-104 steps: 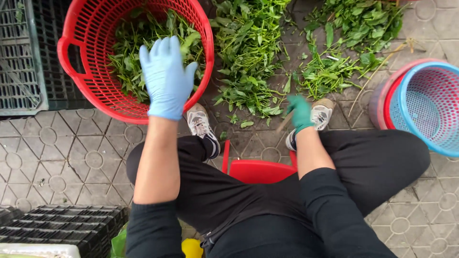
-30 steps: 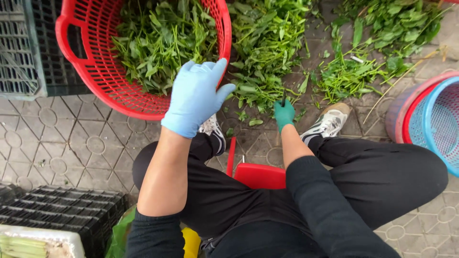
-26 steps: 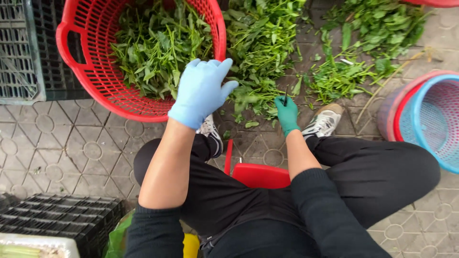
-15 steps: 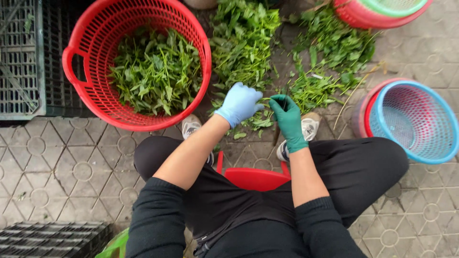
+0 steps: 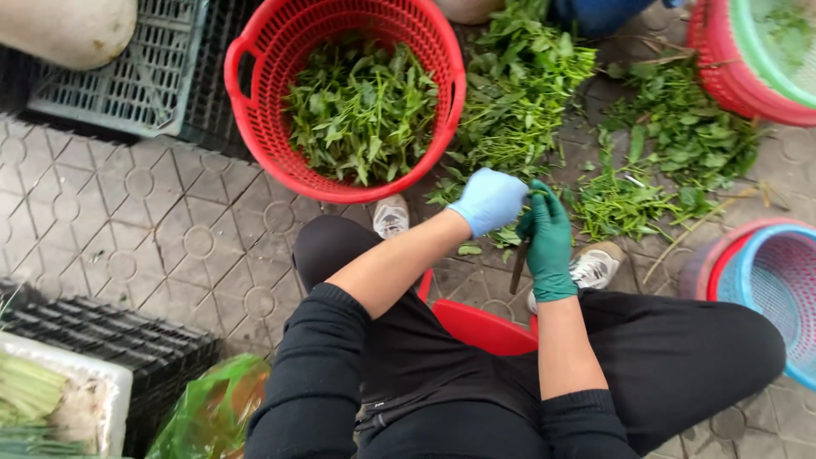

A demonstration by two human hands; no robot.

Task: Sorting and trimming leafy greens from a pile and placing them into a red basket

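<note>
My left hand (image 5: pixel 490 201), in a pale blue glove, is curled on a leafy stem (image 5: pixel 534 195) just in front of my knees. Touching it, my right hand (image 5: pixel 549 240), in a green glove, grips a small dark knife (image 5: pixel 518 268) that points down toward me. Both hands meet above loose leaves at the near edge of a pile of greens (image 5: pixel 518 93) on the paving. A red basket (image 5: pixel 255 127) with picked green leaves stands to the left of the hands. I sit on a low red stool (image 5: pixel 481 328).
A second pile of greens (image 5: pixel 663 144) lies at right. A blue basket nested in a red one (image 5: pixel 765 280) stands at far right, and stacked red and green baskets (image 5: pixel 731 59) at top right. Grey crate (image 5: pixel 127 76), black crates (image 5: pixel 102 340) and a green bag (image 5: pixel 212 408) sit to the left.
My left hand left the red basket and came right to meet my right hand by the pile. My right hand rose from the ground to join it.
</note>
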